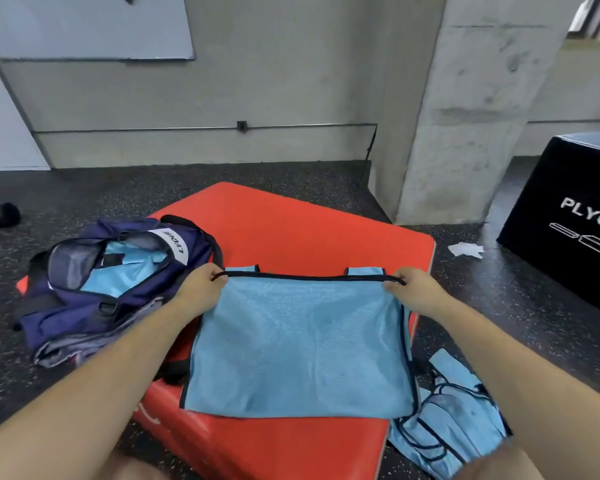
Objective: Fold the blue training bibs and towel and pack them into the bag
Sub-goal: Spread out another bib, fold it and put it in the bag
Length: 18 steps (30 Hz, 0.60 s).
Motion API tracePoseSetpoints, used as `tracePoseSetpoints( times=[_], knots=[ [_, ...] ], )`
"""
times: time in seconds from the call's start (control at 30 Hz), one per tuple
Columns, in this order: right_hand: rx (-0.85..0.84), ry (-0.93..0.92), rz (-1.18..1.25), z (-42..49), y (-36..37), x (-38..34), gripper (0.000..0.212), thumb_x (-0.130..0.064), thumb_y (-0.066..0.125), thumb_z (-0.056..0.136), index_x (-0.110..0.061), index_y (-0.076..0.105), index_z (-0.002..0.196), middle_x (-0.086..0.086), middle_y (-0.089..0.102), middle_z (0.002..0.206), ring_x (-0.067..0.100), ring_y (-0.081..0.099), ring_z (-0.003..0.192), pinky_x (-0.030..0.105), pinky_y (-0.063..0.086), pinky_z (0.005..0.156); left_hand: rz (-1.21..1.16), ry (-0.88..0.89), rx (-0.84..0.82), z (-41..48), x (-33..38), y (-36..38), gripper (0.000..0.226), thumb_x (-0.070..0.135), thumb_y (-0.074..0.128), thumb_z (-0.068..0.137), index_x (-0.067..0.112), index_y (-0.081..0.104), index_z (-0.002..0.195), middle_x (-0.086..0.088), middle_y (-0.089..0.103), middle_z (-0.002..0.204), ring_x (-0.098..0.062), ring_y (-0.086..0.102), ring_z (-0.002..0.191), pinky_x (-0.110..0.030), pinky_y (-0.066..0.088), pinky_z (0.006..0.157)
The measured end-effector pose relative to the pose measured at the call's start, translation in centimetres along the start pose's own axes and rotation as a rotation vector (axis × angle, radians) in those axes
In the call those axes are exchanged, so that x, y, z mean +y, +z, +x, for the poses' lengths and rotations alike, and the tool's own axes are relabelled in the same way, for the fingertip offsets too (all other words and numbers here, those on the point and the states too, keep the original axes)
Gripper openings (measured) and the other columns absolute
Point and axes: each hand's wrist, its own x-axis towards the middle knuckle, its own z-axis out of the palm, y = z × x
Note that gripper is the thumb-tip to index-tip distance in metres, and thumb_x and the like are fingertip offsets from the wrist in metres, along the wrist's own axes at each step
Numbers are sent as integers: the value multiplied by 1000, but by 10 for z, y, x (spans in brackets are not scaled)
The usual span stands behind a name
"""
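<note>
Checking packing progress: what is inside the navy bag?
Light blue fabric shows through the open top of the navy bag. How many pieces, and anything beneath, is covered.

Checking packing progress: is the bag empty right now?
No, light blue fabric shows through the open top of the navy bag.

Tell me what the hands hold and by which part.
One blue bib, spread on the red mat: left hand pinches its far edge's left end, right hand the right end.
</note>
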Motion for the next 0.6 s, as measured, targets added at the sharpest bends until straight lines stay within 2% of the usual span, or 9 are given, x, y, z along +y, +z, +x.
tracePoseSetpoints(
  times=[0.13,0.23,0.37,0.47,0.53,0.6],
  knots=[
    [19,-13,-28,23,28,15,22,-26,55,101,-7,59,90,4,55,74,21,51,66,30,32,52,59,-34,-3,27,-12,27,15,16,54,97,9,55,84,-4,56,77,-20,51,72,-20,34,55],
    [62,-90,-54,33,43,28,22,-26,53,102,-9,60,89,3,57,82,22,52,75,30,33,57,94,-37,-35,39,-24,42,14,18,53,97,11,56,86,-2,61,79,-22,56,77,-29,37,62],
    [160,-174,-132,45,50,35,19,-31,51,102,-14,59,101,2,62,87,24,56,79,39,46,69,130,25,12,49,-35,48,15,20,52,99,10,56,89,-5,63,79,-26,57,78,-33,38,69],
    [191,-178,-192,59,49,34,18,-36,49,103,-19,55,100,-2,60,78,24,56,71,38,47,63,179,51,57,65,-38,47,22,26,51,100,9,54,87,-8,61,75,-31,56,77,-37,41,67],
    [177,-147,-251,73,49,32,26,-40,47,103,-17,52,93,2,58,71,27,56,66,40,47,58,231,49,82,77,-37,48,24,27,49,101,7,54,89,-10,63,79,-32,57,80,-39,42,69],
    [139,-101,-311,86,50,29,31,-41,44,104,-14,50,89,6,58,73,30,56,68,39,44,57,283,46,93,88,-34,53,24,26,48,101,5,54,92,-14,64,84,-34,58,84,-39,43,70]
  ],
)
